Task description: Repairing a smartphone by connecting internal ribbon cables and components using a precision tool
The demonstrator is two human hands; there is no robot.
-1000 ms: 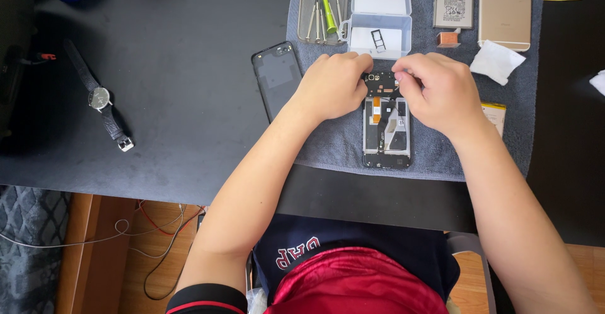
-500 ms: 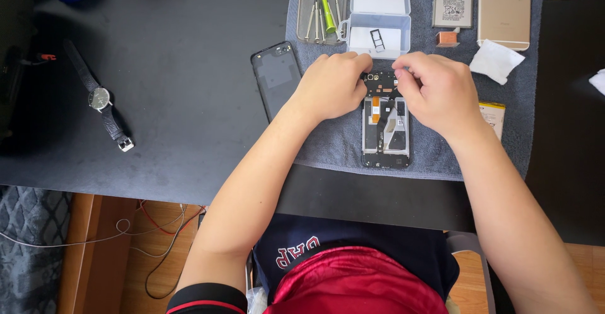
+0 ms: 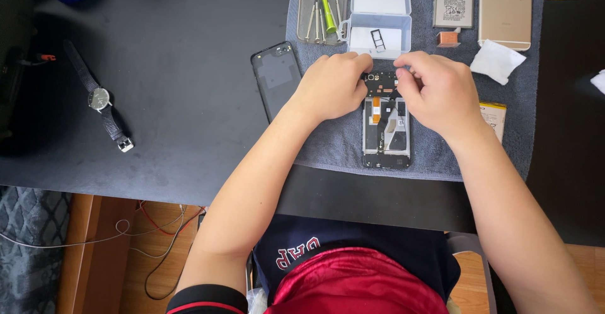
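Observation:
An opened phone (image 3: pixel 386 131) with its back removed lies on a grey towel (image 3: pixel 340 144), its inner parts showing. My left hand (image 3: pixel 334 86) rests on the phone's upper left corner, fingers curled against its top edge. My right hand (image 3: pixel 438 90) is bunched over the upper right corner, fingertips pinched at the black top section. Whether a small part sits between the fingertips is hidden. The phone's black back cover (image 3: pixel 278 74) lies just left of my left hand.
A clear plastic parts box (image 3: pixel 377 21) and a tray with a green screwdriver (image 3: pixel 326 2) sit behind the phone. A battery (image 3: pixel 453 4), a gold phone (image 3: pixel 505 8) and a white wipe (image 3: pixel 498 61) lie to the right. A wristwatch (image 3: pixel 101 100) lies far left.
Both hands stay at the top of the opened phone; only slight finger movement shows.

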